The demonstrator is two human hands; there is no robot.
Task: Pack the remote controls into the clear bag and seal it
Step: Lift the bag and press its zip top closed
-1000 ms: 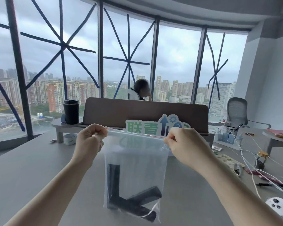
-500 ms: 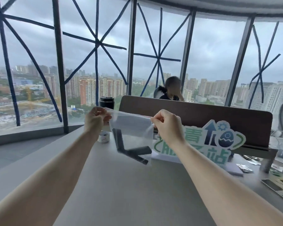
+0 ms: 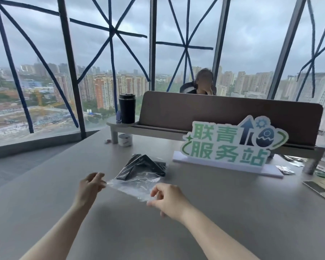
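The clear bag point(image 3: 137, 182) lies flat on the grey table point(image 3: 233, 212) with its mouth edge toward me. Several black remote controls point(image 3: 141, 166) rest crossed over each other inside its far end. My left hand point(image 3: 89, 188) pinches the near left corner of the bag's mouth. My right hand point(image 3: 169, 199) pinches the near right corner between thumb and fingers. I cannot tell whether the seal strip is pressed closed.
A green and white cut-out sign point(image 3: 233, 143) stands just right of the bag. Behind it are a brown divider panel point(image 3: 176, 111), a black tumbler point(image 3: 127, 107) and a small white cup point(image 3: 125, 139). A person point(image 3: 204, 81) sits beyond. Flat items point(image 3: 321, 186) lie far right.
The bag hung in the air from both hands before. Now it is lowered and lies on the table, remotes at the far end, both hands still on its mouth corners.
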